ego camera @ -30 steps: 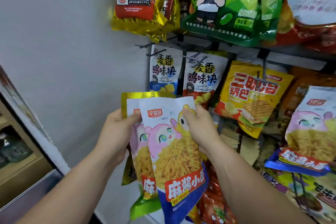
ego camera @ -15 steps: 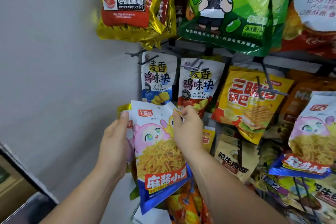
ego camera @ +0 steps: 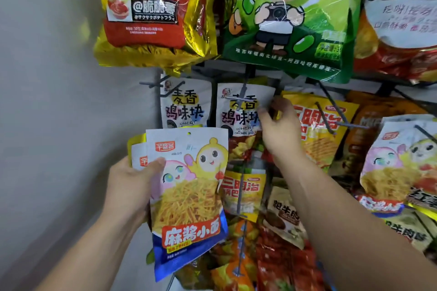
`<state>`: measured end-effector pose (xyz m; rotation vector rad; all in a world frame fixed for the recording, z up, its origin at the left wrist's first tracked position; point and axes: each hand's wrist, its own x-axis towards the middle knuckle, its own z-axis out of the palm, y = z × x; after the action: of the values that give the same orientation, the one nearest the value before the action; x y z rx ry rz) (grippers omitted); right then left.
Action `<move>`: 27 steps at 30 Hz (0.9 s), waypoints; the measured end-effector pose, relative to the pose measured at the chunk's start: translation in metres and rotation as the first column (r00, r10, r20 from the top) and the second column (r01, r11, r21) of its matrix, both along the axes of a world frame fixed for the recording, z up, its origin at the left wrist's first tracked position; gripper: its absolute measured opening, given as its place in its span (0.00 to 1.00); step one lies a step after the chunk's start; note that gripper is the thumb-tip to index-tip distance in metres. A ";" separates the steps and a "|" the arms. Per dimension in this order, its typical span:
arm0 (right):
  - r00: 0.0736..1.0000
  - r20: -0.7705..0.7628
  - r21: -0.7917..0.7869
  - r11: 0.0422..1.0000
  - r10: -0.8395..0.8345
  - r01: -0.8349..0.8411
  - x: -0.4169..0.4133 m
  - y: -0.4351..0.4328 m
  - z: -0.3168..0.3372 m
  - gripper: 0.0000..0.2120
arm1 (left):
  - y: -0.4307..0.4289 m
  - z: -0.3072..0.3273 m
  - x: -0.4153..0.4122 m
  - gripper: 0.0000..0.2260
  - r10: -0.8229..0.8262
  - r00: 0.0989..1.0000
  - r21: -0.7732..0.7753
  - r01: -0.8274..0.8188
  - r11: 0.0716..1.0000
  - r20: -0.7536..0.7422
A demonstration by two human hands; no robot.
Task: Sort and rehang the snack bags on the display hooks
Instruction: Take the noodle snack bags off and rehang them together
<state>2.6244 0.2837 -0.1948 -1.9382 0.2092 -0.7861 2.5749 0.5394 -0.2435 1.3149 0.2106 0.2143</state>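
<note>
My left hand (ego camera: 127, 184) grips a small stack of noodle snack bags (ego camera: 189, 198). The front one is white and blue with a pink and a yellow cartoon figure, and a punch hole shows at its top. My right hand (ego camera: 279, 130) is raised to the white-and-red wheat chicken bag (ego camera: 236, 120) on its hook (ego camera: 238, 99), fingers pinched at that bag's right edge; the hand is motion-blurred. A matching blue chicken bag (ego camera: 184, 106) hangs just to the left.
A bare hook (ego camera: 151, 84) sticks out at the rack's left end. Yellow cracker bags (ego camera: 319, 130) and matching noodle bags (ego camera: 397, 165) hang to the right. Large red-gold (ego camera: 151, 7) and green cat (ego camera: 283, 19) bags hang above. A grey wall (ego camera: 59, 101) lies left.
My right hand let go of the noodle bags and rose to the red chicken bag on the hook. My left hand alone keeps the stack.
</note>
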 end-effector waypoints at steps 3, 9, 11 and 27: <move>1.000 -0.003 -0.194 0.981 -0.027 0.026 0.018 -0.011 0.010 0.26 | 0.001 -0.003 0.010 0.05 0.017 1.000 0.082 -0.016 0.996 -0.012; 0.994 -0.102 -0.316 0.949 -0.029 -0.005 0.041 -0.020 0.021 0.36 | -0.006 -0.003 0.021 0.05 -0.004 1.000 0.165 0.005 0.986 -0.011; 0.996 -0.088 -0.314 0.949 -0.020 -0.009 0.041 -0.022 0.022 0.29 | -0.009 -0.003 0.022 0.05 -0.005 1.000 0.154 0.007 0.988 -0.014; 0.985 -0.001 -0.235 0.957 0.172 -0.168 0.000 0.001 0.003 0.13 | 0.006 -0.009 0.005 0.04 0.068 0.998 0.140 -0.069 0.988 0.012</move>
<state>2.6239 0.2850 -0.1917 -2.1362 -0.0664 -0.7412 2.5799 0.5454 -0.2529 1.4476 0.2384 0.2958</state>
